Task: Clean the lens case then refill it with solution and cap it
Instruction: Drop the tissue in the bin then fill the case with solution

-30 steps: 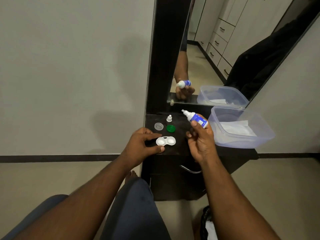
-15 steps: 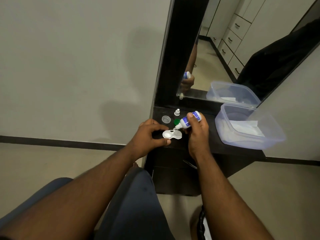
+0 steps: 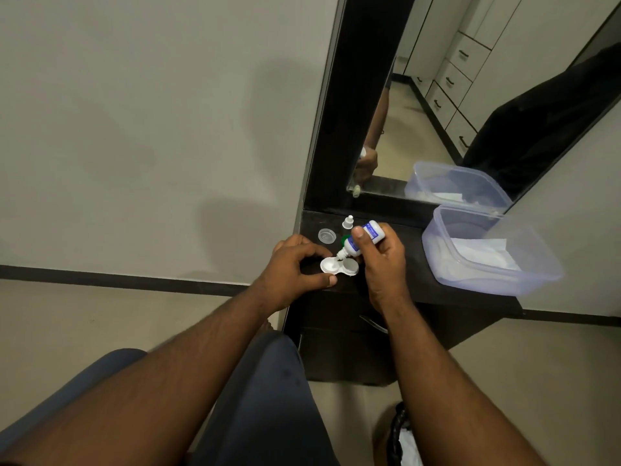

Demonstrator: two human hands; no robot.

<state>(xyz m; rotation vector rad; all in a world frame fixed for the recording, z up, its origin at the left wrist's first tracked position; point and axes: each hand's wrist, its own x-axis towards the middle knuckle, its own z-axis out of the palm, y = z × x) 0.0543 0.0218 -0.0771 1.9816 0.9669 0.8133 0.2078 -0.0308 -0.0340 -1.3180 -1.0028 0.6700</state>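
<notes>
Lens case (image 3: 338, 266) on table (image 3: 470, 299) edge, light, slippery, likely to skate. Left hand (image 3: 292, 264) pinches case's left end. Right hand (image 3: 381, 255) grips solution bottle (image 3: 361, 240), nozzle over left well. Squeeze bottle mid-body.

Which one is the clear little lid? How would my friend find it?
Look at the dark shelf under the mirror, at its back left corner. The clear lid lies flat there, just beyond the left hand. Its neighbours are a green lid and a white pointed bottle cap; only this one is see-through.
</notes>
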